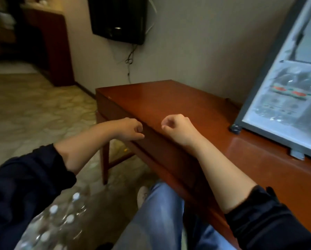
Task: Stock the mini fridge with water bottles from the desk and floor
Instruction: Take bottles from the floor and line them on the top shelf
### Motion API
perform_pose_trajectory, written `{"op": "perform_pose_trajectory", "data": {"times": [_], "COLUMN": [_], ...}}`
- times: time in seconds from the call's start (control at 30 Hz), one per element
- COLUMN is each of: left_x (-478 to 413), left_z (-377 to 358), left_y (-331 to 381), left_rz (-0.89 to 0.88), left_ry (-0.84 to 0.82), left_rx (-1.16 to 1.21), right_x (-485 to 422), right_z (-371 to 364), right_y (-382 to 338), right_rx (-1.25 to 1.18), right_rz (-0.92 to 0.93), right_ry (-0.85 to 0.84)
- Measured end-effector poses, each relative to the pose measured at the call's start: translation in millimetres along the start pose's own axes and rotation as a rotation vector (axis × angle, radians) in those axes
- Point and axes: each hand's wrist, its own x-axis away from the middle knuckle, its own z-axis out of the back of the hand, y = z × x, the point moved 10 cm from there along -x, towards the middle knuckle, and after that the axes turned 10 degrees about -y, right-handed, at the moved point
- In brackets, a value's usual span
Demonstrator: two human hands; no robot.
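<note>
My left hand (pixel 131 129) hovers at the front edge of the brown wooden desk (pixel 169 101), fingers curled shut and holding nothing. My right hand (pixel 176 126) is a loose fist just above the desk top, also without anything in it. The mini fridge (pixel 250 105) stands on the right end of the desk with its door side toward me; bottles with red-and-green labels (pixel 291 92) show inside. A pack of clear water bottles with white caps (pixel 61 219) sits on the floor at the lower left, partly hidden by my left sleeve.
A dark television (pixel 117 18) hangs on the wall above the desk, with cables dangling below it. A dark wooden cabinet (pixel 55 47) stands at the back left. My legs in blue jeans (pixel 158 213) and a light shoe lie below the desk edge. Patterned floor spreads to the left.
</note>
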Motion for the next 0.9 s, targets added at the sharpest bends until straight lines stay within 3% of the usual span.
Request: {"op": "perform_pose_trajectory", "data": {"times": [0.17, 0.47, 0.63, 0.9], "left_x": [18.6, 60.6, 81.3, 82.7], "left_z": [-42.6, -143.2, -210.1, -341.4], "left_y": [-78.4, -206.9, -263.7, -317.3], "left_rz": [0.122, 0.383, 0.511, 0.64], "left_ry": [-0.011, -0.081, -0.098, -0.106], "left_rx": [0.113, 0.334, 0.457, 0.849], "right_x": [-31.4, -69.3, -81.2, -79.4], "right_z": [-74.6, -241.5, -321.0, -449.6], "right_y": [-35.2, -60.6, -63.7, -43.3], "right_rx": [0.031, -0.14, -0.155, -0.165], "right_rz": [0.057, 0.052, 0.049, -0.079], "right_ry": [-0.151, -0.518, -0.675, -0.998]}}
